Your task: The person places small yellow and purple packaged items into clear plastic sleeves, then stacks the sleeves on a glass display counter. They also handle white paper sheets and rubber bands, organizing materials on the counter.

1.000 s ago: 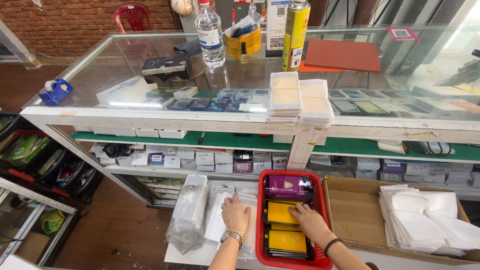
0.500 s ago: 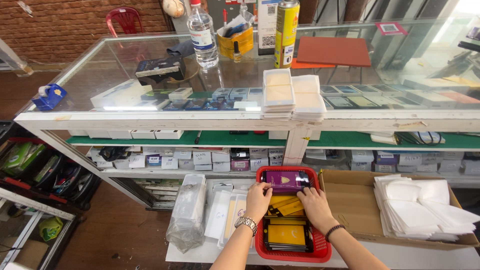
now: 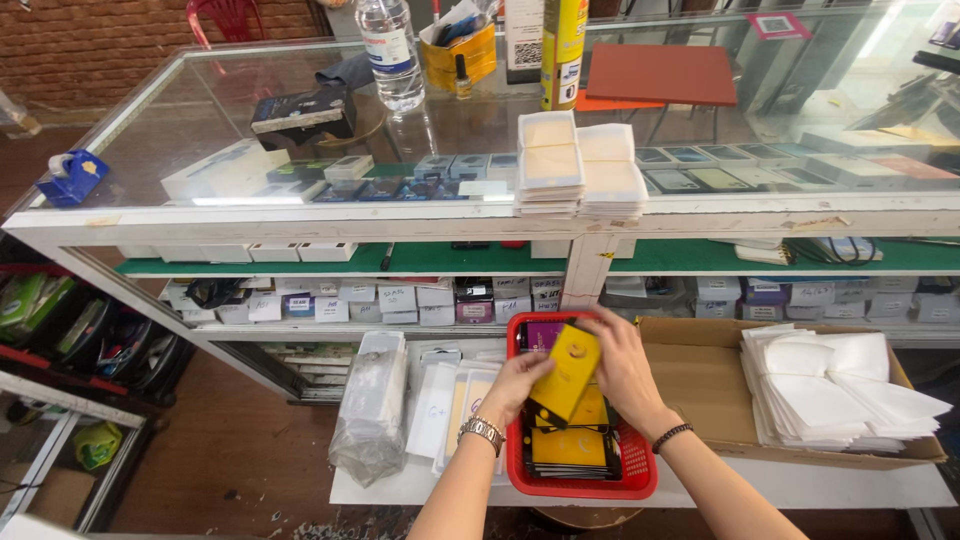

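I hold a yellow flat packet (image 3: 566, 372) tilted above the red basket (image 3: 640, 478), lifted clear of the stack below it. My left hand (image 3: 517, 385) grips its lower left edge at about 8 o'clock of the packet, fingers curled round it, a metal watch (image 3: 482, 432) on that wrist. My right hand (image 3: 622, 367) closes over its right side at 3 o'clock, a dark bead bracelet (image 3: 671, 436) at the wrist.

Under the packet the basket holds more yellow-and-black packets (image 3: 570, 447) lying flat, and a purple packet (image 3: 541, 333) sits at its far end, at 12 o'clock. The basket rests on a low white counter (image 3: 860, 486).

At 9 o'clock of the basket lie clear-wrapped flat sleeves (image 3: 440, 405), and farther left a bagged bundle (image 3: 369, 410). At 3 o'clock stands an open cardboard box (image 3: 705, 385) with a pile of white envelopes (image 3: 840, 385) in its right half.

Beyond, at 12 o'clock, runs a glass display case (image 3: 200, 215) with small boxes on its shelves. On its top sit two stacks of pale square packets (image 3: 578, 170), a water bottle (image 3: 388, 50), a yellow spray can (image 3: 562, 50), a red-brown mat (image 3: 662, 72) and a blue tape dispenser (image 3: 72, 176) at the far left.
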Available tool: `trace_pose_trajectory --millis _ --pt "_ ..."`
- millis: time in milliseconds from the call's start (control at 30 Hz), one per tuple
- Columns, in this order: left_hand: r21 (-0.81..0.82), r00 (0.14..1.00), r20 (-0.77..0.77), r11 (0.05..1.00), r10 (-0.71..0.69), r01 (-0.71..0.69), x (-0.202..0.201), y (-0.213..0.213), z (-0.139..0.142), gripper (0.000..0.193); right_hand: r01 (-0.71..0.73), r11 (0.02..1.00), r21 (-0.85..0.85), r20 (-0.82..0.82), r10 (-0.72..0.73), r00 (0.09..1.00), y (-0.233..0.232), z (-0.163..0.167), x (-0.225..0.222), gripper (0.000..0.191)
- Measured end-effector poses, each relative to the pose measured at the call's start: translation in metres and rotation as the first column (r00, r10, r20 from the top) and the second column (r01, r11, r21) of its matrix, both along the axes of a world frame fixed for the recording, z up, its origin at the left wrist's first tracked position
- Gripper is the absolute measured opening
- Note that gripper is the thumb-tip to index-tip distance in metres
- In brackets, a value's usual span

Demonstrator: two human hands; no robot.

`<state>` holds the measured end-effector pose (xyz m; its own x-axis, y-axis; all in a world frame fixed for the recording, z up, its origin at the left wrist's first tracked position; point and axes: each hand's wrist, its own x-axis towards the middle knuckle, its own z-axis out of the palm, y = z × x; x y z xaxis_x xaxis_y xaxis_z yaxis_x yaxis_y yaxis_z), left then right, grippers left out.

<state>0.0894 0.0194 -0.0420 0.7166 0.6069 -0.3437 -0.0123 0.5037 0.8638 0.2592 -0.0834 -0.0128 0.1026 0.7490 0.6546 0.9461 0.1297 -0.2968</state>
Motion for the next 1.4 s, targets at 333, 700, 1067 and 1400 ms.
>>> trace_pose_trajectory --millis 333,700,1067,1400 --pt "0.895 0.561 -0.391 0.443 0.73 0.048 -0.112 0.094 -0.051 0.036 -0.28 0.908 -0.31 -0.948 -0.272 0.166 0.09 -0.079 -0.045 0.033" --pt "0.569 0.183 -0.795 0.607 0.578 0.554 -0.157 0.149 -0.097 0.076 -0.286 0.904 -0.319 -0.948 -0.302 0.102 0.156 -0.099 -0.051 0.03" --pt "0.21 0.935 -0.019 0.916 0.353 -0.342 -0.109 0.145 -0.034 0.029 -0.131 0.985 0.112 -0.991 0.101 -0.082 0.163 -0.044 -0.023 0.026" --pt "0.285 0.973 0.091 0.93 0.213 -0.23 -0.044 0.046 -0.046 0.023 -0.074 0.951 0.3 -0.954 0.299 -0.018 0.098 -0.003 0.004 0.02"
